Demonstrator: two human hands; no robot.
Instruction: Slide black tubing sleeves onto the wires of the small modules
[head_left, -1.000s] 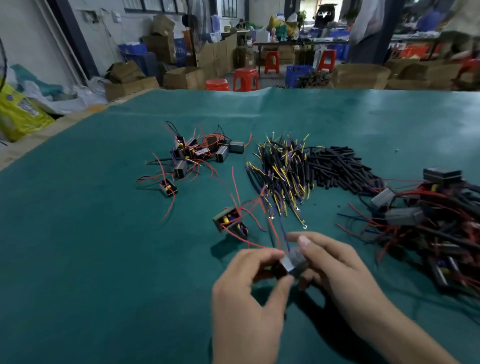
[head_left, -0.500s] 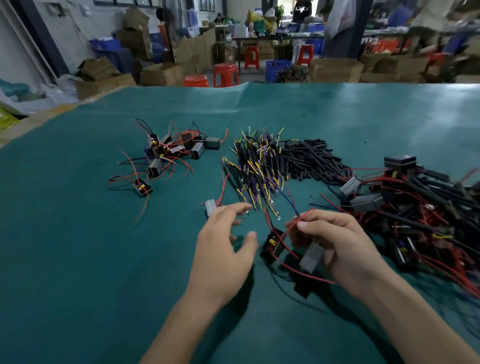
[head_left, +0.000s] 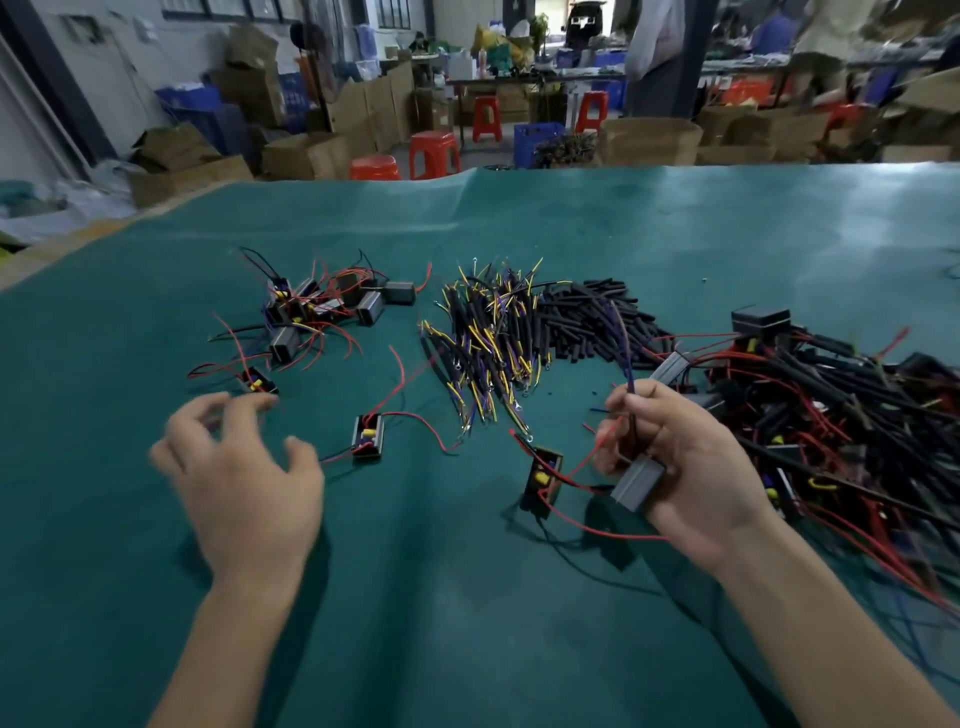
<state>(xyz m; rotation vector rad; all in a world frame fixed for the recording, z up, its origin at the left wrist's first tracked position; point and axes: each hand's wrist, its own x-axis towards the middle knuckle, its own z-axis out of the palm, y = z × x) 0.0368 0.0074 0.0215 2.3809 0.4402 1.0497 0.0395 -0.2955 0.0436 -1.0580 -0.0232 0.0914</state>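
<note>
Green mat-covered table (head_left: 519, 623) under both hands; beyond it cardboard boxes (head_left: 306, 153), red plastic stools (head_left: 434, 153), blue crates (head_left: 537, 136), far workbench (head_left: 519, 80), pale wall (head_left: 130, 57).

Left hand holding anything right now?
No, the left hand hovers with spread fingers over the green table mat, with nothing visible in it.

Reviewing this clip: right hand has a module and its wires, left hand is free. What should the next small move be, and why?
Probably the left hand, open and holding nothing, should reach to the pile of black sleeves and pick one. The right hand already grips a grey module and pinches its wires, ready for sleeving.
</note>
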